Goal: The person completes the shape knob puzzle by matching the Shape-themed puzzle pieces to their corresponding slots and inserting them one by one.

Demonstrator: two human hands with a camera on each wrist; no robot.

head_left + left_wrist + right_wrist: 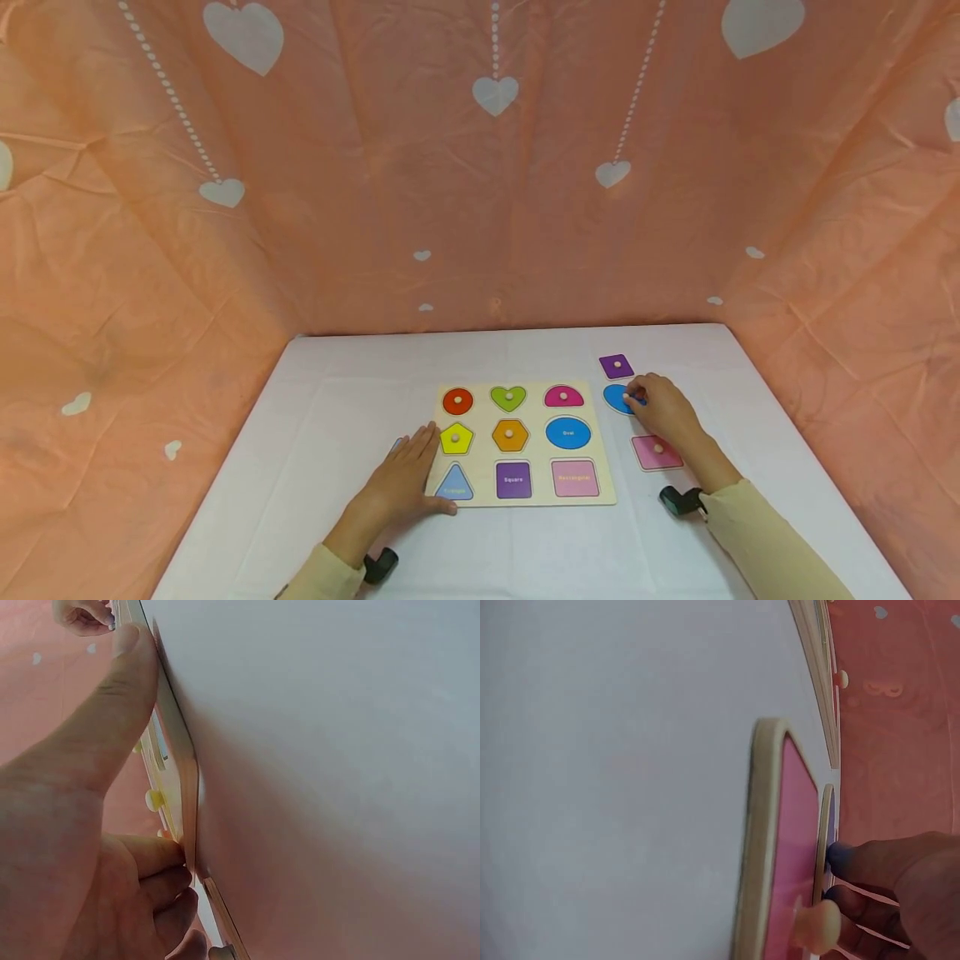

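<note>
A wooden shape puzzle board (480, 417) lies flat on the white table. My left hand (397, 479) rests against its left side, fingers extended along the edge and thumb at the near corner. Right of the board, my right hand (667, 408) pinches the blue oval puzzle piece (617, 398) by its knob, which the fingers hide. The pink rectangle piece (648, 457) lies nearer, its knob (817, 928) large in the right wrist view. Beyond the oval is a purple square piece (611, 363). A blue piece (397, 444) is mostly hidden behind my left hand.
Knobbed pieces fill the board's two upper rows except the oval place (567, 433). Printed triangle (454, 483), square (513, 481) and rectangle (575, 479) places show along the near row. A peach curtain (495, 208) with hearts surrounds the table (525, 550).
</note>
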